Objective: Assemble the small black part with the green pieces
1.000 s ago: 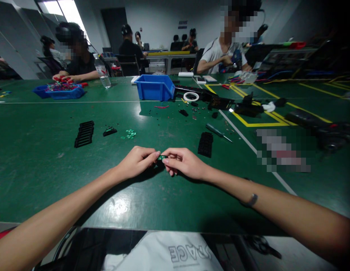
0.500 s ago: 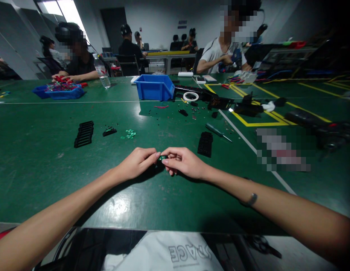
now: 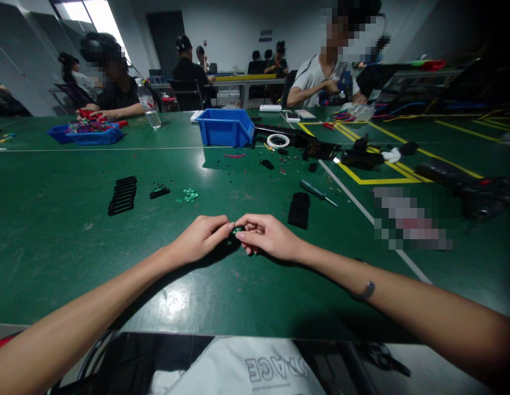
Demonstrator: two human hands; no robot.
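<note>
Just above the green table, my left hand (image 3: pixel 199 236) and my right hand (image 3: pixel 269 236) meet fingertip to fingertip. Between them is a small green circuit board (image 3: pixel 237 231), mostly hidden by the fingers, with a dark part at its edge. Thumb and forefinger of each hand pinch it from either side. Ahead of my left hand lies a pile of small green boards (image 3: pixel 190 195). Left of that pile sits a short black holder (image 3: pixel 159 191) with green pieces on it, and further left a row of black plastic parts (image 3: pixel 122 195). Past my right hand lies a black moulded part (image 3: pixel 299 210).
A screwdriver (image 3: pixel 318 193) lies at the right. Further back are a blue bin (image 3: pixel 226 129), a white tape ring (image 3: pixel 278 141), scattered screws and black mechanical parts. A water bottle (image 3: pixel 148 104) stands at the back left. Co-workers sit across the table.
My hands stay almost in place, with only a slight shift of the fingertips around the small green board. Nothing on the table has moved.
</note>
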